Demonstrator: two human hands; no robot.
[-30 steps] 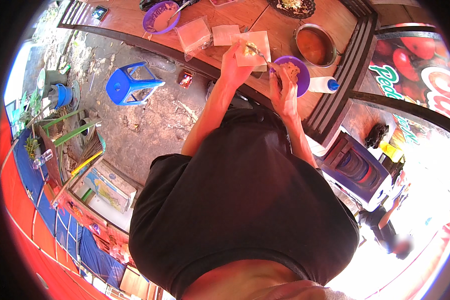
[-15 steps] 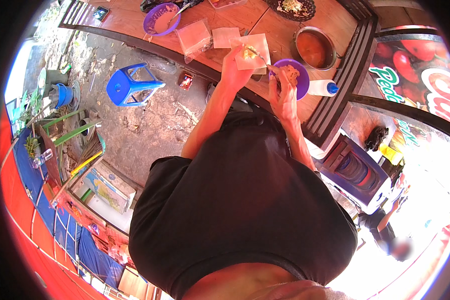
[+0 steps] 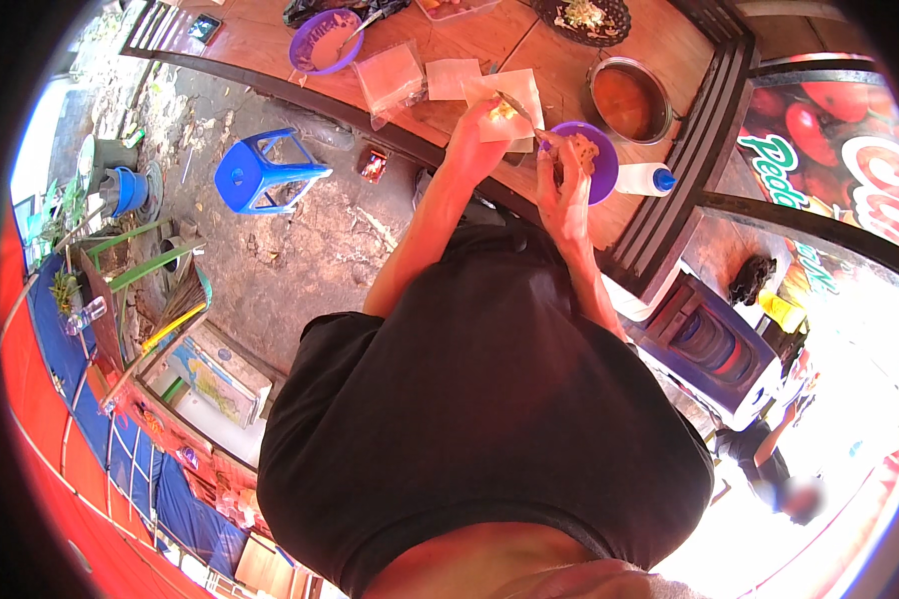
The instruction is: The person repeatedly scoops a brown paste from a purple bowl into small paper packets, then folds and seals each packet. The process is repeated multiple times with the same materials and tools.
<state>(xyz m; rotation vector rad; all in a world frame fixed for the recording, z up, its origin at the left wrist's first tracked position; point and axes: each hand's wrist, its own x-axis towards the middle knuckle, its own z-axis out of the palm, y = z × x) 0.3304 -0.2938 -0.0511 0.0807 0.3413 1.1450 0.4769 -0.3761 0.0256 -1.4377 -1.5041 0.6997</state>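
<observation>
My left hand (image 3: 477, 142) grips the left side of a thin, square, pale wrapper sheet (image 3: 526, 88), with its fingers partly hidden. A small heap of yellowish filling (image 3: 499, 113) lies on the sheet. Held in my right hand (image 3: 566, 190), a metal spoon (image 3: 520, 107) reaches leftward, its tip at the filling. The right hand is closed round the handle and covers the near left side of a purple bowl (image 3: 607, 172) of brownish-orange filling. Left of my left hand are another single sheet (image 3: 452, 78) and a clear-wrapped stack of sheets (image 3: 391, 77).
On the wooden table stand a purple bowl of pinkish batter (image 3: 315, 55), a metal pot of orange liquid (image 3: 628, 100), a dark basket (image 3: 589, 20) and a white bottle with a blue cap (image 3: 641, 179). A blue stool (image 3: 255, 173) is on the floor at left.
The hands and spoon have barely moved; the spoon's tip still meets the filling on the sheet. The whole view has shifted very slightly.
</observation>
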